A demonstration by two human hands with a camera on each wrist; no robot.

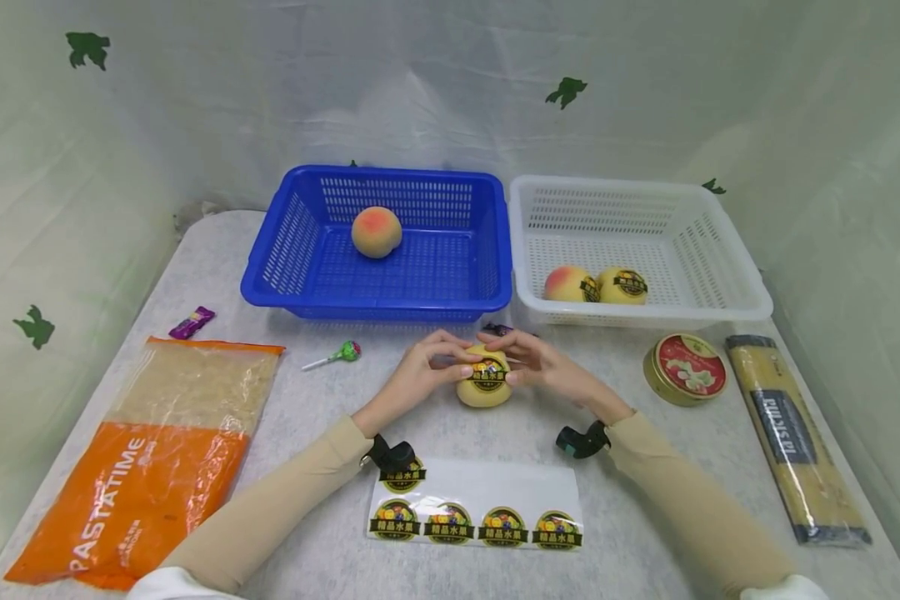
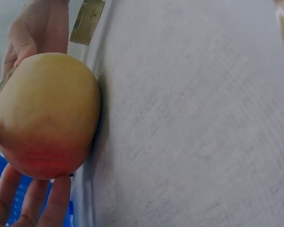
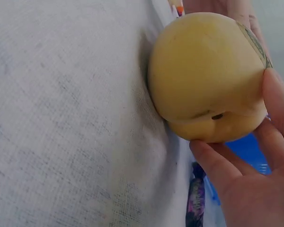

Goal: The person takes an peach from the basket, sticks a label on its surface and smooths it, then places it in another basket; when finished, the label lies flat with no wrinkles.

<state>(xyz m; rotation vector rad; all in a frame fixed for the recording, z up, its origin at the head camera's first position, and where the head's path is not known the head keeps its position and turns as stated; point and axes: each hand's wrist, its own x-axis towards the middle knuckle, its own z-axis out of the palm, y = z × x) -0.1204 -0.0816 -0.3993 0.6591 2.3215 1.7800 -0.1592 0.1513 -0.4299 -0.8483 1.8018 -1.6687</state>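
Observation:
A yellow peach [image 1: 483,400] rests on the table between both hands, its round black-and-gold fruit sticker [image 1: 487,375] facing the head camera. The left hand [image 1: 424,367] holds it from the left and the right hand [image 1: 546,367] from the right, each thumb at an edge of the sticker. In the left wrist view the peach [image 2: 49,113] shows a red blush, with fingertips [image 2: 61,184] touching that end. The right wrist view shows the peach's [image 3: 203,71] stem hollow, and right-hand fingertips [image 3: 201,149] beside it. A sheet of stickers [image 1: 487,475] lies nearer the body.
Behind are a blue basket [image 1: 375,310] with one peach [image 1: 377,232] and a white basket [image 1: 645,312] with two stickered peaches [image 1: 622,286]. Left lie a pasta bag [image 1: 157,467], lollipop [image 1: 348,351] and purple candy [image 1: 192,322]. Right are a round tin [image 1: 686,369] and noodle pack [image 1: 795,442].

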